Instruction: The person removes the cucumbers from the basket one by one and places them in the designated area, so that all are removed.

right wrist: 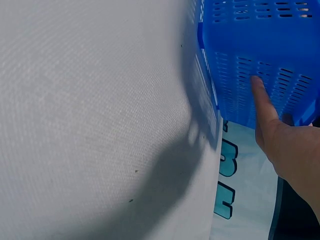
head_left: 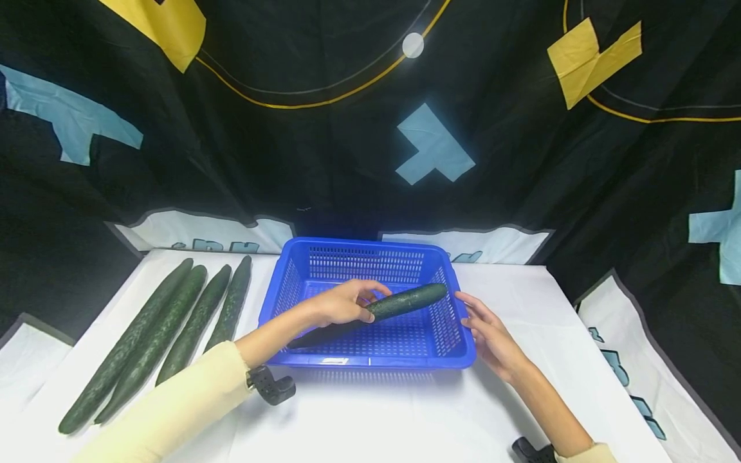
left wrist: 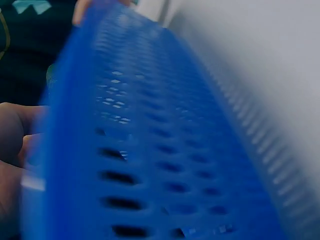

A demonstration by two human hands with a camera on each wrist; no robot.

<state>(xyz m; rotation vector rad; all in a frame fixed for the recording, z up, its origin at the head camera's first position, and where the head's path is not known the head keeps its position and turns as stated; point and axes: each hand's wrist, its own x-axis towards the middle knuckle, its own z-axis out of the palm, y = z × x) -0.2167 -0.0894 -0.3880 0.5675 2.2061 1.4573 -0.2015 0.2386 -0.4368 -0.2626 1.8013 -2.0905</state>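
Observation:
A long dark green cucumber (head_left: 408, 301) slants inside the blue plastic basket (head_left: 370, 362). Its far end is near the basket's right wall, its other end near the front left corner. My left hand (head_left: 347, 302) reaches over the basket and grips the cucumber about its middle, thumb on the near side. In the left wrist view, the basket's perforated wall (left wrist: 150, 100) hides most of that hand. My right hand (head_left: 489, 334) touches the basket's right side with fairly straight fingers. In the right wrist view, one extended finger (right wrist: 264, 100) lies against the outer wall.
Several cucumbers (head_left: 185, 328) lie side by side on the white table (head_left: 370, 418), left of the basket, partly under my left forearm. A black patterned cloth (head_left: 324, 161) hangs behind the table.

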